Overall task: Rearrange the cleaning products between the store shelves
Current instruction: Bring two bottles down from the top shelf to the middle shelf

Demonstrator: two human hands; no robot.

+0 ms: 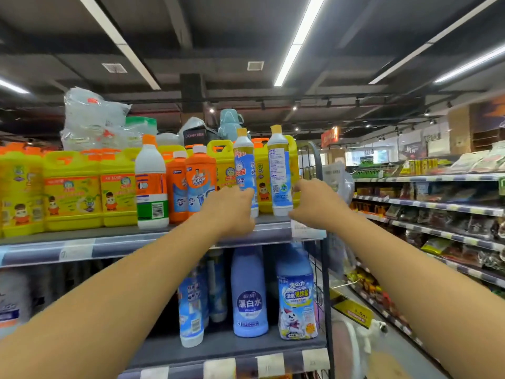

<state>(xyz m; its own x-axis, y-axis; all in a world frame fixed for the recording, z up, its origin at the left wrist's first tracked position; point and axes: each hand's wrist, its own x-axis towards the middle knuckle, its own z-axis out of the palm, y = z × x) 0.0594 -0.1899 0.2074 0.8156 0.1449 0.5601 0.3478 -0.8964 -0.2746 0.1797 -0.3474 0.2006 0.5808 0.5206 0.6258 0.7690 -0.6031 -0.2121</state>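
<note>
Both bare arms reach up to the right end of the top shelf (142, 236), where two slim blue-and-white cleaner bottles with yellow caps stand upright side by side. The left hand (232, 207) is wrapped around the lower part of the left bottle (244, 165), its fingers closed on it. The right hand (314, 203) sits against the base of the right bottle (280, 170) (its back label faces out), thumb touching the bottle's lower right side; the other fingers are curled, and whether they actually grip cannot be told. Just left of these stand two orange Mr Muscle bottles (200, 179) and a white bottle with an orange cap (151, 184), with yellow detergent jugs (72, 187) filling the shelf farther left and behind. On the lower shelf (224, 348), a blue bleach bottle (250, 294) stands beside a blue pouch with a rabbit picture (296, 305).
</note>
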